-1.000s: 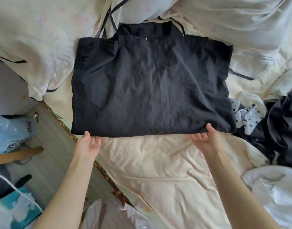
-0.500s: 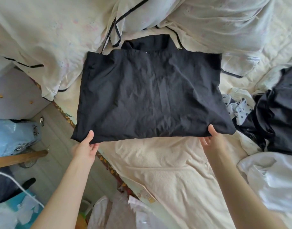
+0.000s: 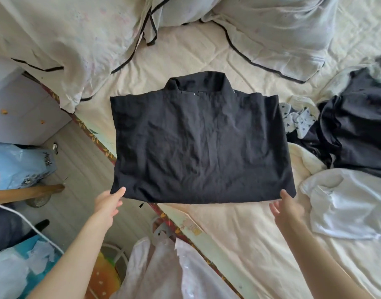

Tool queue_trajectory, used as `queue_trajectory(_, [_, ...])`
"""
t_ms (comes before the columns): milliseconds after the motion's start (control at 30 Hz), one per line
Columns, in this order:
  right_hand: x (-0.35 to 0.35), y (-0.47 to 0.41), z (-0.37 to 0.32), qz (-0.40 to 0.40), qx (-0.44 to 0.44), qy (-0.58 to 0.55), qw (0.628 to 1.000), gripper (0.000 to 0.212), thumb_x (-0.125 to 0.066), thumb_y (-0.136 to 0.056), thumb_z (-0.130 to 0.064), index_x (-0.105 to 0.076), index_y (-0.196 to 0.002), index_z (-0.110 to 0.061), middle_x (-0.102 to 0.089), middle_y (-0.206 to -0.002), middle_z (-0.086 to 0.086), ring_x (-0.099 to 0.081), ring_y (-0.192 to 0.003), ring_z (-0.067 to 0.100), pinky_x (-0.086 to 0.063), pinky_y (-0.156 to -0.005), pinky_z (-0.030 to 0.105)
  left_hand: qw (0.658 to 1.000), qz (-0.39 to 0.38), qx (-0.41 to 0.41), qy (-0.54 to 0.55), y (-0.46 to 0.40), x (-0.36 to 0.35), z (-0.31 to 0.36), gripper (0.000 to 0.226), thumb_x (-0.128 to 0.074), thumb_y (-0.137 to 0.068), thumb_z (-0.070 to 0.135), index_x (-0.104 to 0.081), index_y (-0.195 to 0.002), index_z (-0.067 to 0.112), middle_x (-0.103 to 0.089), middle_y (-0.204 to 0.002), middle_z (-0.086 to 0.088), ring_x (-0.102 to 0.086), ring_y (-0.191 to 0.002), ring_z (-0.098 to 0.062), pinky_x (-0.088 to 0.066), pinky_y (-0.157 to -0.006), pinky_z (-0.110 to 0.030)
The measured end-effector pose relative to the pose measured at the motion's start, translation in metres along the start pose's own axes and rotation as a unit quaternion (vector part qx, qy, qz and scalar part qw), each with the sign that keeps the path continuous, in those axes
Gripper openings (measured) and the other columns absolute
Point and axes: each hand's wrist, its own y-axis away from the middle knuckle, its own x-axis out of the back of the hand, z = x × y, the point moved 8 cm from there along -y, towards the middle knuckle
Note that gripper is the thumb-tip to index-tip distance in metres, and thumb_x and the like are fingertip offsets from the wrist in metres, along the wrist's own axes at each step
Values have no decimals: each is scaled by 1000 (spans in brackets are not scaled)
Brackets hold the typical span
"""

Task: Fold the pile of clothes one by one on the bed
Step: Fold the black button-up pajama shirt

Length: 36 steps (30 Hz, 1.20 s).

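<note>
A folded black shirt [image 3: 201,145] with its collar at the far side is in the middle of the view, over the cream bed sheet [image 3: 245,238]; its left part hangs past the bed edge. My left hand [image 3: 108,201] pinches the near left corner, thumb on top. At the near right corner, the thumb of my right hand [image 3: 286,207] lies on the cloth and its fingers are below the hem. A pile of dark clothes [image 3: 357,130] lies at the right.
A white garment [image 3: 347,203] and a star-patterned cloth [image 3: 297,121] lie at the right. Pillows and a duvet [image 3: 55,39] fill the far side. The patterned bed edge [image 3: 94,139] runs diagonally; floor, a blue bag [image 3: 19,162] and plastic bags [image 3: 163,268] lie left and below.
Both hands took hold of the shirt's near corners and drew it away from the pillows toward me. Bare sheet now shows behind the collar.
</note>
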Motion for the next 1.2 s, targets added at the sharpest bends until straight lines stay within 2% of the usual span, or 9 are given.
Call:
queue_trajectory(67, [-13,-8,-27,-15,61,46,997,29,-55,-95,-17,-55,-118,2,-60,-98,15,-62,-93,21,-50,-84,28,995,15,-56,-77,-8,-2,27,51,-62,-92,20,-45,-136,2,-53,-130,-15,-51,-117,-31,-44,-95,-41])
queue_trajectory(167, [-51,-21,-80,-41,177,155,971,21,-52,-94,-23,-54,-76,-14,-46,-80,13,-45,-60,15,-45,-59,26,975,23,-156,-156,-17,-18,83,53,-59,-94,22,-39,-140,6,-43,-144,-13,-42,-130,-32,-35,-105,-45])
queue_trajectory(300, [-108,-30,-158,-15,335,305,891,28,-51,-94,-27,-61,-110,-5,-62,-102,11,-56,-100,27,-41,-91,36,927,20,-304,-220,-26,-52,165,49,-54,-96,21,-38,-142,12,-41,-145,-12,-40,-133,-30,-35,-106,-43])
queue_trajectory(433, [-162,-42,-211,-30,424,401,812,33,-46,-91,-31,-55,-115,-11,-60,-109,12,-54,-105,29,-41,-80,35,869,76,-411,-266,-36,-74,231,55,-51,-97,19,-28,-147,12,-28,-150,-16,-24,-139,-33,-22,-112,-43])
queue_trajectory(567, [-201,-64,-236,-17,433,531,728,48,-43,-97,-28,-38,-135,2,-49,-133,24,-45,-122,41,-37,-100,48,897,62,-360,-250,-75,-78,263,76,-56,-94,33,-11,-151,13,-20,-155,-13,-21,-142,-28,-23,-112,-40])
queue_trajectory(667, [-215,-80,-242,-21,372,574,730,46,-48,-94,-31,-46,-125,3,-54,-125,23,-47,-118,41,-34,-103,51,915,77,-326,-227,-93,-66,270,72,-64,-90,34,-28,-146,7,-37,-147,-14,-37,-134,-30,-32,-108,-40])
queue_trajectory(800, [-212,-81,-248,-6,368,528,765,26,-53,-88,-22,-62,-103,-4,-63,-104,22,-52,-104,39,-28,-102,47,920,71,-337,-188,-94,-57,267,36,-63,-91,22,-61,-123,4,-59,-127,-13,-53,-118,-29,-41,-103,-39])
queue_trajectory(967, [-189,-70,-260,-9,409,352,842,33,-48,-93,-23,-58,-119,-6,-61,-118,17,-54,-111,34,-38,-92,36,911,95,-389,-96,-71,-39,279,26,-58,-94,21,-64,-115,7,-61,-113,-5,-54,-106,-19,-43,-94,-31])
queue_trajectory(1200, [-196,-54,-284,-4,464,270,844,30,-50,-93,-20,-59,-108,5,-59,-101,20,-55,-99,34,-35,-72,29,887,135,-433,-83,-56,-35,304,27,-57,-94,22,-62,-116,7,-58,-107,-1,-52,-100,-14,-40,-87,-25])
